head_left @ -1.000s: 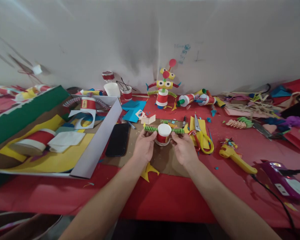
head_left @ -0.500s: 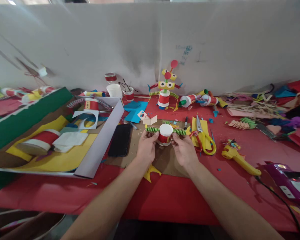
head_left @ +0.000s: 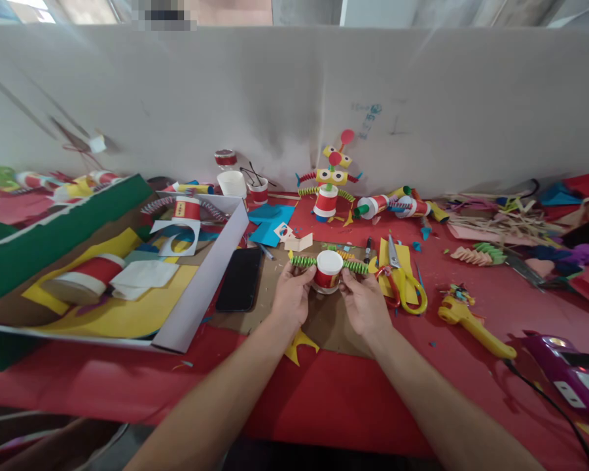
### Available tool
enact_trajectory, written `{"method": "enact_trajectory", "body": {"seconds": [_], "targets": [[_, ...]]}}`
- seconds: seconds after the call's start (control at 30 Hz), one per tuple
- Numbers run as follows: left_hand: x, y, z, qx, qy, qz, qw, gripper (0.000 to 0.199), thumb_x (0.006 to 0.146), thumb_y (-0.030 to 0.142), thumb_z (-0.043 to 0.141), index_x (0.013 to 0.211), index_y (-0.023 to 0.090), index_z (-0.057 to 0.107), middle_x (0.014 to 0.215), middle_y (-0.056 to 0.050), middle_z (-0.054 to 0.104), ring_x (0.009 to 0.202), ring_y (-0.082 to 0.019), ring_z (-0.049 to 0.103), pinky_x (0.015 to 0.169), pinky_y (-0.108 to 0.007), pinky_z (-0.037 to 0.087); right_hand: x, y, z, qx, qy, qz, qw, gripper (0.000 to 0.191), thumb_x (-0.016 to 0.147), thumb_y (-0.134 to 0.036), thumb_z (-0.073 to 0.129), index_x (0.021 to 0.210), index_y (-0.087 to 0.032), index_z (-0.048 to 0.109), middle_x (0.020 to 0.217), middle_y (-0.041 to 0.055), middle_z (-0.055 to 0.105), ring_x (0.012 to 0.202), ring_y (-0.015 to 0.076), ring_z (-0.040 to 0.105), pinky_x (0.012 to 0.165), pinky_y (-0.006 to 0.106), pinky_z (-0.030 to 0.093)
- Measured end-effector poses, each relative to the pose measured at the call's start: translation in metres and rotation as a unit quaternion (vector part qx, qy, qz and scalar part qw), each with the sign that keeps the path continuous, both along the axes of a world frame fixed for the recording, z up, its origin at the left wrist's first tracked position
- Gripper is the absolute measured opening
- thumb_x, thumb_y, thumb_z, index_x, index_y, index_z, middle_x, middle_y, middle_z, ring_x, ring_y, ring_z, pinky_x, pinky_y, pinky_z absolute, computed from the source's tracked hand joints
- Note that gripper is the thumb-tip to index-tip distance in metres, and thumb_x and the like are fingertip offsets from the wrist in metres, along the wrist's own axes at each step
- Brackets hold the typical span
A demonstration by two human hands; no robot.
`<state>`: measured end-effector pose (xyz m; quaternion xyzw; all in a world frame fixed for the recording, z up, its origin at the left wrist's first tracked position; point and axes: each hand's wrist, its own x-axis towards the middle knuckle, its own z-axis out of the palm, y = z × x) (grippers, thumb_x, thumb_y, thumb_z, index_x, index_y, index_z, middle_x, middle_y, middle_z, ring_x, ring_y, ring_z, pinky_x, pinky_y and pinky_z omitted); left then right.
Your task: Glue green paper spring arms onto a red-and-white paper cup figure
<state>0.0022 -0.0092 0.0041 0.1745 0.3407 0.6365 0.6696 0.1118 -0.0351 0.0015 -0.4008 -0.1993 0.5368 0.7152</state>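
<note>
Between my hands is a small red-and-white paper cup (head_left: 328, 279), its white end facing up. A folded green paper spring arm (head_left: 304, 261) sticks out on its left side, and a matching green spring arm (head_left: 355, 267) on its right, both with yellow tips. My left hand (head_left: 293, 294) is closed with thumb and fingers on the cup's left side, under the left spring. Opposite it, my right hand (head_left: 364, 301) pinches the right side. The cup is just over a brown cardboard mat (head_left: 324, 327); whether it touches the mat, I cannot tell.
Right of my hands lie yellow-handled scissors (head_left: 406, 281), a yellow glue gun (head_left: 476, 324) and a purple power strip (head_left: 564, 373). A black phone (head_left: 238, 280) and an open box (head_left: 196, 288) are left. Finished cup figures (head_left: 326, 203) stand behind, before a grey partition (head_left: 201, 98).
The whole view has shifted slightly, so everything sits a little lower and further right. Both hands still grip the cup in nearly the same way.
</note>
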Motion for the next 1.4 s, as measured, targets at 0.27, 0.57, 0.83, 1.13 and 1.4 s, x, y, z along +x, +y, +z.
{"method": "enact_trajectory", "body": {"seconds": [0.27,0.57,0.83,1.13,1.4], "targets": [[-0.008,0.001,0.013,-0.061,0.01,0.079,0.995,0.024,0.064,-0.005,0.065,0.076,0.015,0.061,0.069,0.004,0.062,0.063,-0.005,0.057,0.064,-0.018,0.042,0.013,0.004,0.004,-0.005,-0.005,-0.048,0.999,0.032,0.053,-0.022,0.085,0.078,-0.021,0.066,0.074,-0.0059,0.062,0.061,0.0066,0.053,0.053,0.018,0.041],[-0.007,0.002,0.015,-0.148,0.022,0.102,0.983,0.025,0.077,-0.009,0.052,0.068,0.014,0.056,0.066,0.002,0.057,0.06,-0.006,0.055,0.063,-0.018,0.045,0.018,0.003,0.012,-0.021,0.03,-0.055,0.998,0.03,0.05,-0.019,0.086,0.071,-0.019,0.065,0.067,-0.0067,0.061,0.059,0.0052,0.053,0.05,0.015,0.041],[-0.013,0.0,0.02,-0.202,-0.012,0.097,0.975,0.027,0.08,-0.01,0.049,0.066,0.014,0.049,0.067,-0.001,0.054,0.059,-0.006,0.055,0.059,-0.014,0.048,0.019,0.004,0.012,0.001,0.017,-0.049,0.999,0.031,0.052,-0.021,0.086,0.072,-0.019,0.063,0.068,-0.0071,0.059,0.057,0.0051,0.052,0.049,0.017,0.039],[-0.027,-0.01,0.039,-0.245,-0.051,0.053,0.967,0.02,0.08,-0.005,0.047,0.074,0.013,0.053,0.075,-0.007,0.058,0.067,-0.011,0.06,0.061,-0.018,0.053,0.024,0.004,0.018,0.013,0.01,-0.064,0.998,0.028,0.055,-0.022,0.082,0.067,-0.02,0.057,0.063,-0.0074,0.058,0.055,0.0062,0.051,0.049,0.019,0.038],[-0.019,-0.073,0.044,-0.09,0.112,-0.009,0.989,0.025,0.07,0.002,0.066,0.09,0.016,0.068,0.09,-0.003,0.064,0.071,-0.008,0.057,0.058,-0.017,0.043,0.02,-0.002,0.03,0.039,-0.004,-0.068,0.997,0.024,0.056,-0.024,0.079,0.062,-0.02,0.056,0.06,-0.0063,0.058,0.054,0.0074,0.051,0.051,0.022,0.038]]}}
